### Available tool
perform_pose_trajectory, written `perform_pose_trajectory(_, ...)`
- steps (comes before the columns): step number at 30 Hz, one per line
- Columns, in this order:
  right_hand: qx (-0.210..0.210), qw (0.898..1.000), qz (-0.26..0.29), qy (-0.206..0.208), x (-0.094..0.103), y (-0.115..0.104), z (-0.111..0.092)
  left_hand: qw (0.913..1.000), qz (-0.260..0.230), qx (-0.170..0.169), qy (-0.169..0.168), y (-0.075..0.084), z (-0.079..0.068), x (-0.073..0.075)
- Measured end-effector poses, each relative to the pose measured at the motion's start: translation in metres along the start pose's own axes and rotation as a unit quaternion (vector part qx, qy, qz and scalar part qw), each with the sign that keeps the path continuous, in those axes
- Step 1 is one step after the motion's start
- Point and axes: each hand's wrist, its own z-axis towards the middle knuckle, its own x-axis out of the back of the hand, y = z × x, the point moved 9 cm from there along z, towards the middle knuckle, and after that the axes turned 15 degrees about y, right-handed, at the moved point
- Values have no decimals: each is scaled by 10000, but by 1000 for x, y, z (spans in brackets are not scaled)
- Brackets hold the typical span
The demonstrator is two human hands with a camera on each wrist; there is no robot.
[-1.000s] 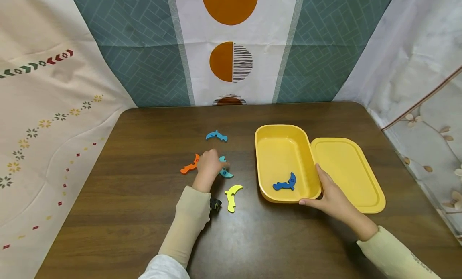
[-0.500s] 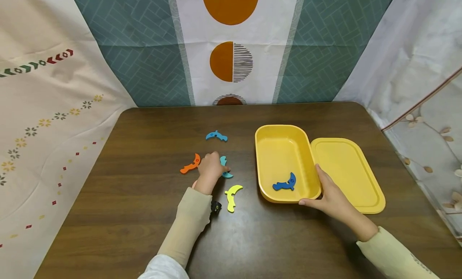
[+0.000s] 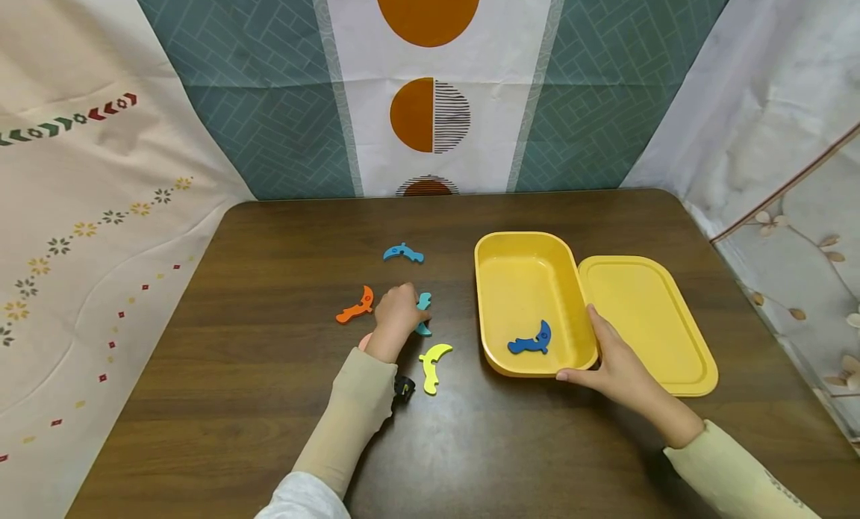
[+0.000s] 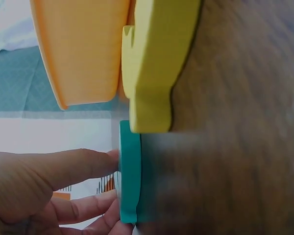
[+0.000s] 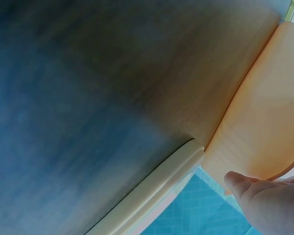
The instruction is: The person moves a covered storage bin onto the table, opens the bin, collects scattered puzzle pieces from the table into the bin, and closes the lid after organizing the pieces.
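Observation:
My left hand [image 3: 398,310] has its thumb and fingertips on a small teal piece [image 4: 130,171] shaped like a curved knife, partly hidden by the hand in the head view. That piece lies flat at table level. An open yellow box [image 3: 526,276] stands to the right, gripped by my right hand [image 3: 621,362] at its near right corner, thumb on the front wall. Inside it lies a dark blue piece [image 3: 531,340] of similar shape. Around my left hand are an orange piece [image 3: 356,308], a light blue piece [image 3: 403,253] and a yellow piece [image 3: 431,370].
A flat yellow lid [image 3: 648,325] lies against the box's right side. Something pink [image 3: 365,341], mostly hidden, shows beside my left wrist. All of it sits on a brown wooden table [image 3: 222,370], with fabric hanging behind and at both sides.
The teal piece has shifted slightly to the right and turned a little under my left fingers, and the left hand moved right with it. My right hand and the box stay put.

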Motion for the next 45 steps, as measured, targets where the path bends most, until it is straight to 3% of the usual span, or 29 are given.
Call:
perform_pose_trajectory(16,57,10000,-9,23,2,-2,1,9999,-125,-20,1,3,0,0)
perform_pose_trajectory(30,82,10000,14,24,3,-5,1,9919,-487,-1161,-178,23,-9,-4)
perform_pose_trajectory(37,42,10000,5,-4,0,-1,1,9905,-539,-1267,-14,24,-9,-2)
perform_pose_trajectory(45,39,10000,28,-12,1,-1,0,9793,-1212,-1604,251,35,-14,8)
